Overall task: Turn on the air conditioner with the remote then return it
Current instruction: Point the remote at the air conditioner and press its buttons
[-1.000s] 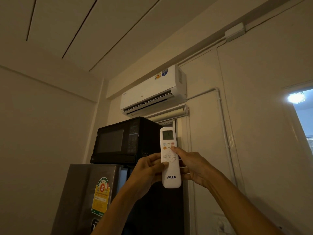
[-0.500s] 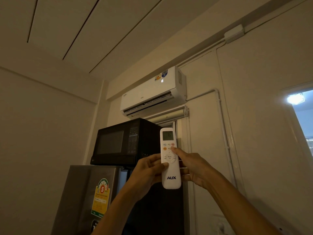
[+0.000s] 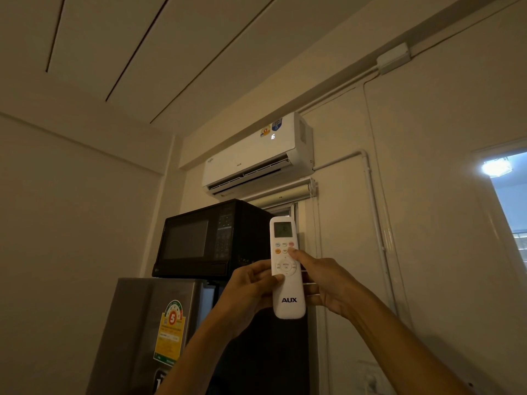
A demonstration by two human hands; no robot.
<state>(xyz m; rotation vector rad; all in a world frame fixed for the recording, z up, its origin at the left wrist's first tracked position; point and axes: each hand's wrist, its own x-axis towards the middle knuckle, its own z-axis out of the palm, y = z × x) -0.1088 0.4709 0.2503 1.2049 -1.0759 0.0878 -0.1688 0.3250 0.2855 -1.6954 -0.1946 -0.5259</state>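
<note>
Two bare hands clamp a slim white plastic remote control [image 3: 287, 269], marked AUX, at lower centre of the frame. The left hand [image 3: 251, 292] wraps its lower half from the left, thumb pressed across the face just below the round menu pad. The right hand [image 3: 325, 283] backs it from the right, fingers curled behind the body and thumb tip resting on the upper row of coloured buttons beneath the small grey screen.

The remote looks light, rigid and smooth-skinned, so it appears likely to slip from a loose pinch. The plain lower body around the logo seems the safest place to hold, clear of the buttons and screen.

It stands upright, its top end aimed at the white wall-mounted air conditioner [image 3: 251, 158] at upper centre, where a small white digit glows on the casing. Below that unit, a black microwave oven [image 3: 205, 240] sits on a grey steel refrigerator [image 3: 148, 323] bearing a yellow-and-green energy label.
</note>
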